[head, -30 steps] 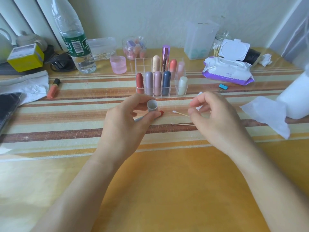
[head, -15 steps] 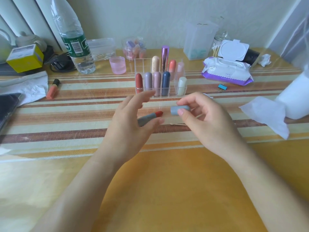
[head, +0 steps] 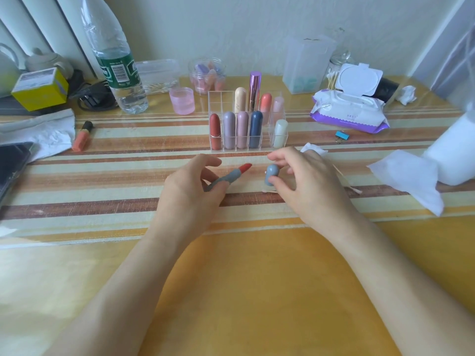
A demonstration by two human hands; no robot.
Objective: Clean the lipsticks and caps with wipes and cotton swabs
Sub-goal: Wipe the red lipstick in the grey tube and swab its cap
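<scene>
My left hand holds an uncapped grey lipstick, its red tip pointing up and to the right. My right hand pinches the grey-blue cap upright, just right of the lipstick tip and apart from it. Cotton swabs lie on the table under and right of the right hand. A folded wipe shows behind the right hand. A clear organiser behind both hands holds several capped lipsticks.
An open pack of wipes lies back right, a used wipe and a white roll at the right edge. A water bottle, a pink cup, a loose orange lipstick and a phone are on the left.
The cap went from my left hand to my right, which let go of the cotton swab. The lipstick now points up-right in the left hand, and the cap has turned upright.
</scene>
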